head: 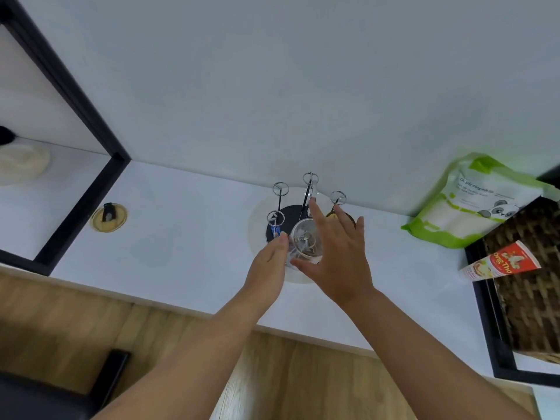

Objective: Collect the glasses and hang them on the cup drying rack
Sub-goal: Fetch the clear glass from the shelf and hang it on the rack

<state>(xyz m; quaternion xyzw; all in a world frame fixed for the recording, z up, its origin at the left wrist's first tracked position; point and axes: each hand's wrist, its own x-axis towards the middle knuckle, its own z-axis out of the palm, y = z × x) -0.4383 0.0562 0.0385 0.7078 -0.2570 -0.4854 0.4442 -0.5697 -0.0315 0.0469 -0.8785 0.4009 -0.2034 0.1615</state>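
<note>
Two hands meet over the rack, forearms coming up from 6 o'clock across the wood floor [303, 368]. Left hand [268, 263] presses its fingers on the left wall of a clear glass [306, 244]; fingers together, not curled shut. Right hand [336, 256] is spread: thumb under the near edge of the glass, index finger reaching up along a prong at 12 o'clock, other fingers loose to the right. So the glass is held between both hands, upside down, base toward camera, over a front prong of the rack [291, 212]. Whether it is fully seated on the prong, cannot tell.

Rack stands on a white counter [181, 237] against the wall: dark round base on a pale round tray, ring-tipped prongs free at 10, 11, 12 and 1 o'clock of the glass.

At 9 o'clock, well apart, a round yellow lid [108, 218]. At 3 o'clock, a green-white pouch [472, 204], a red-white tube [500, 263], a wicker basket [527, 268].
</note>
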